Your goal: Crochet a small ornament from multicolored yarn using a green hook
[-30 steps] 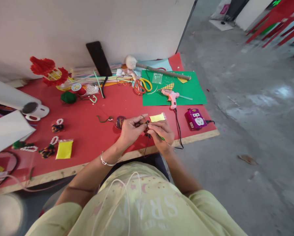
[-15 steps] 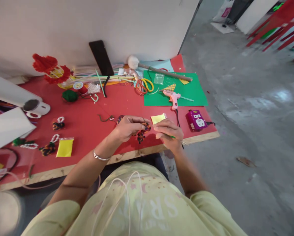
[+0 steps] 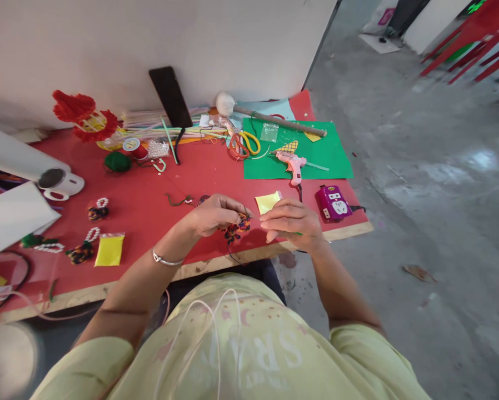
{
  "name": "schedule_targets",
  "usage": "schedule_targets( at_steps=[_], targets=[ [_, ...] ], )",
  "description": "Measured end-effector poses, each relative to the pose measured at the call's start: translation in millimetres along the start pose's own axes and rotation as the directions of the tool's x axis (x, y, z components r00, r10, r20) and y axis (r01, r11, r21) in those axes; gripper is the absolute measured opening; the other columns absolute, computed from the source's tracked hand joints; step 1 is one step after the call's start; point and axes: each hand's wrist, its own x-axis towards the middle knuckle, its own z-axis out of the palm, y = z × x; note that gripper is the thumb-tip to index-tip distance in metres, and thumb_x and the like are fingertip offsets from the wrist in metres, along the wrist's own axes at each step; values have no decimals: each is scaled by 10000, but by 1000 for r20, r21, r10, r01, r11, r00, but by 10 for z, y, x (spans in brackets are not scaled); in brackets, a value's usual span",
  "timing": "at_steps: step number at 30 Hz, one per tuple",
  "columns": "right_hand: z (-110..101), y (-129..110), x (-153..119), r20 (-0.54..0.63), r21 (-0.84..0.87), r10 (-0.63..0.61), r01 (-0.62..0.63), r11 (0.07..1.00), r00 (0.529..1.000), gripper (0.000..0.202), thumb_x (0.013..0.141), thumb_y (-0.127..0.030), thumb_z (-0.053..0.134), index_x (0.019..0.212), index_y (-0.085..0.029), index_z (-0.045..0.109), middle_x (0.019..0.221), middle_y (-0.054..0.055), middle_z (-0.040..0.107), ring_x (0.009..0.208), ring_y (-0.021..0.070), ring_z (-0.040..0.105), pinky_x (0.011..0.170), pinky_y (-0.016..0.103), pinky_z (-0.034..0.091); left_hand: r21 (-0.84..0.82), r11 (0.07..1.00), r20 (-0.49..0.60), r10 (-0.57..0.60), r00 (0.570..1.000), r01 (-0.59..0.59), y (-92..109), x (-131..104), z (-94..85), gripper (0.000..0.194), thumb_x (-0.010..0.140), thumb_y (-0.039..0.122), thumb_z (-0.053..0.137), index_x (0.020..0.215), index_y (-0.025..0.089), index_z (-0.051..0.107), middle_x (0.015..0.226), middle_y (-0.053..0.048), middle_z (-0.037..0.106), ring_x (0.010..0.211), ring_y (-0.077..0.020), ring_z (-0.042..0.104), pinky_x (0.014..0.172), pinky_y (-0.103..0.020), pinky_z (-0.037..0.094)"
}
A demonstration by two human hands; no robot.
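My left hand (image 3: 216, 216) is closed, pinching a small piece of multicoloured crochet (image 3: 235, 229) in dark, orange and purple yarn. A loose yarn end hangs below it, over the table's front edge. Just to the right, my right hand (image 3: 293, 222) is closed around a thin crochet hook (image 3: 299, 234); a bit of its green grip and a metal end show past the palm. The fingertips point toward the crochet piece, a small gap apart, and a thin strand seems to run between. Behind the right fingers lies a yellow packet (image 3: 268, 202).
On the red table (image 3: 149, 222) a pink glue gun (image 3: 293, 165) lies on green card (image 3: 337, 158). Scissors (image 3: 249, 143) and a phone (image 3: 170, 97) are at the back. A purple socket box (image 3: 335, 204) stands right, a mug (image 3: 61, 183) left, beside small beaded yarn pieces (image 3: 81, 253).
Both hands stay close together. The right hand has shifted slightly right and turned, hiding more of the hook. The crochet piece has moved a little left and down in the left fingers.
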Motion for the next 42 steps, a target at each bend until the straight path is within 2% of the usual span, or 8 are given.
schedule_targets(
  at_steps=[8,15,17,19,24,28,33,42],
  targets=[
    [-160,-51,154,101,288,-51,20,958,994,306,856,-287,849,1159,-295,809,1019,60,842,892,186,743,825,361,597,101,993,179,-76,981,58,84,18,-18,227,552,177,689,730,115,816,592,-26,648,474,-72,400,463,-235,255],
    [-35,121,49,121,532,158,-198,823,980,216,837,-421,851,1009,-291,851,919,54,847,824,194,758,781,360,600,111,994,254,-52,966,24,81,62,11,163,562,193,716,673,105,796,641,-66,682,495,-85,442,458,-238,263],
    [197,174,-35,10,633,322,-255,731,947,261,830,-549,816,904,-301,849,833,26,829,768,187,752,745,356,607,94,996,215,-20,976,0,56,73,54,147,588,195,725,686,112,796,588,-33,634,483,-77,419,463,-235,255],
    [469,173,-104,-200,678,506,-255,690,839,342,845,-651,749,862,-319,829,827,7,812,782,184,751,737,356,618,73,996,100,51,994,-59,12,87,120,109,625,193,743,697,128,793,535,11,571,474,-66,388,473,-228,252],
    [850,19,-119,-531,387,432,-244,889,729,158,895,-452,795,1026,-373,834,1100,22,831,1038,235,759,940,444,621,92,953,-143,300,943,-289,-136,122,273,59,697,210,780,716,161,807,688,-17,709,617,-108,568,609,-240,438],
    [818,-17,-62,-562,366,427,-250,897,709,120,927,-412,763,1012,-367,834,1007,14,846,951,236,774,897,447,631,122,920,-212,391,896,-373,-222,98,258,123,720,214,821,830,167,849,873,-61,792,770,-154,664,740,-274,525],
    [797,8,-49,-552,410,447,-238,881,704,110,929,-384,767,1014,-373,837,997,-6,848,964,222,762,924,425,616,-53,949,-289,282,915,-310,-271,59,214,635,673,238,924,1291,193,782,1086,-101,797,584,-63,547,479,-194,385],
    [877,5,-58,-552,426,503,-294,856,665,124,932,-429,755,988,-362,843,967,-1,843,958,219,759,901,416,626,-170,920,-358,278,892,-354,-256,45,201,503,639,228,933,1130,168,844,806,-61,792,459,-38,463,410,-186,313]
  ],
)
